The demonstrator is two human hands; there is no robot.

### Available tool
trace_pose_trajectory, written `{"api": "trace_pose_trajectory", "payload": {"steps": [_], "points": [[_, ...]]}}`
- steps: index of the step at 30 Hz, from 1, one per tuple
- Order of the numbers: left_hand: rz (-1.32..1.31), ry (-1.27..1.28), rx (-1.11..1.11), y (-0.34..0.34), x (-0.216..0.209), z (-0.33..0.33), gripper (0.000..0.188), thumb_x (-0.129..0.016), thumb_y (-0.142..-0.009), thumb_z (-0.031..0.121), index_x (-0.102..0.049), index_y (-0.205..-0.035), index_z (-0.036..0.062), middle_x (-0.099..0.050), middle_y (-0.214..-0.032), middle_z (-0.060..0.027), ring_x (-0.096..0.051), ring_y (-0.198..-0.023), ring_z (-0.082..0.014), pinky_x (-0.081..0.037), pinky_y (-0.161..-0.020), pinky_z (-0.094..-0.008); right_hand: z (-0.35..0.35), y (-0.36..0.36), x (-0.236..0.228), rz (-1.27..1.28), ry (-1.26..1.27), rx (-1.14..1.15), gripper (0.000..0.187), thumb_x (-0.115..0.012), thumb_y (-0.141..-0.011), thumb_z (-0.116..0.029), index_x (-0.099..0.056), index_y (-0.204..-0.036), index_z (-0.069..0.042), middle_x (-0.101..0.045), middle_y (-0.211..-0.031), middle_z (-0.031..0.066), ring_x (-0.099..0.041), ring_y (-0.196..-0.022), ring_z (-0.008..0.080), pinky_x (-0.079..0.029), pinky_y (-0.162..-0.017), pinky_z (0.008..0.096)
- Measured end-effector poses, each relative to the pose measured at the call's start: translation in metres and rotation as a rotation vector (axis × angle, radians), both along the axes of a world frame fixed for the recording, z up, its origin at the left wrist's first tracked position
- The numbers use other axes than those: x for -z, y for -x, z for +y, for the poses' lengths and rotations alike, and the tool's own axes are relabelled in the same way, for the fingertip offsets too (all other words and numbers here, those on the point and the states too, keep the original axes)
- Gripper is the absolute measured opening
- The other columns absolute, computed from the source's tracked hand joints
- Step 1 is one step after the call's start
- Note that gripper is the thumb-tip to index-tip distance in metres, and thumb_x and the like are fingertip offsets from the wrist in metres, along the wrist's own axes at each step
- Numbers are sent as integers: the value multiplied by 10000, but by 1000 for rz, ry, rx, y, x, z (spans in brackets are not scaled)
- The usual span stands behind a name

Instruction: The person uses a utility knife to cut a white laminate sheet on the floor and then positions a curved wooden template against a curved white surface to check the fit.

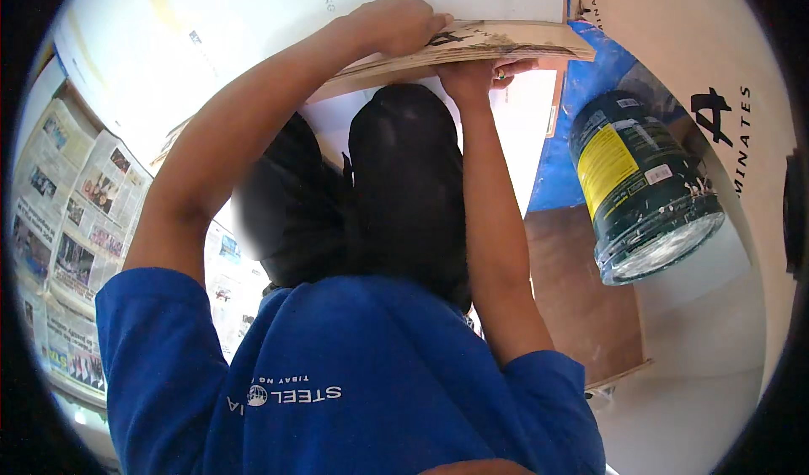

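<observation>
So most of the far side is being taken up by a big white panel [253, 29], and the left is being covered by newspaper pages [94, 197]. A stack of thin brown sheets [539, 41] (cardboard or thin board, hard to say) is being held along the panel's near edge, just past the bent knees [409, 138]. Its long axis is being held roughly left to right, with the right end by the panel's near right corner. Off to the right, a dark green bucket [632, 176] is being seen, apart from the stack.

The stack is being met from two sides, so both hands are touching it. The left hand [404, 27] is being held over the top, fingers curled together and seemingly clamped on it. The right hand [470, 79] is being held under the near edge, closer to the right end, a ring [500, 74] showing; whether it's gripping or just propping can't be told.
</observation>
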State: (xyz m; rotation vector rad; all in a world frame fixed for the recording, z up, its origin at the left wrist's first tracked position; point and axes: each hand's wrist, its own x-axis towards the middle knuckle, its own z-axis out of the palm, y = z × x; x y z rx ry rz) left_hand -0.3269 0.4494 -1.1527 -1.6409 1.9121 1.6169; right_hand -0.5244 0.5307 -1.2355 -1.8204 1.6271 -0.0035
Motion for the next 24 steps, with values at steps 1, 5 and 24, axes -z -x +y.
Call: {"api": "trace_pose_trajectory", "payload": {"steps": [1,5,24], "points": [[-5,-8,-7,0,1,1,631,-308,-1034,446,-645,-856,-57,-643,-872,-295,-618,-872,-463,-457,-843,-524,0,1,2,0,8,-16,532,-704,-771,-375,-628,-1227,-113,-613,-1270,138,-496,-1253,339,-323,-1099,466],[-38,-16,67,-1,-10,1,645,-286,-1039,445,-645,-859,-60,-643,-863,-299,-621,-874,-462,-457,-852,-529,-4,1,-1,-15,-31,-19,545,-674,-779,-377,-615,-1246,-102,-592,-1302,141,-472,-1276,343,-308,-1111,466],[-464,-374,180,-245,-76,150,555,-313,-1036,455,-626,-1084,0,-670,-1001,-230,-638,-944,-411,-481,-870,-502,-15,-1,-13,56,-192,-158,586,-597,-841,-412,-555,-1322,-80,-543,-1374,157,-395,-1346,336,-197,-1158,494]]}}
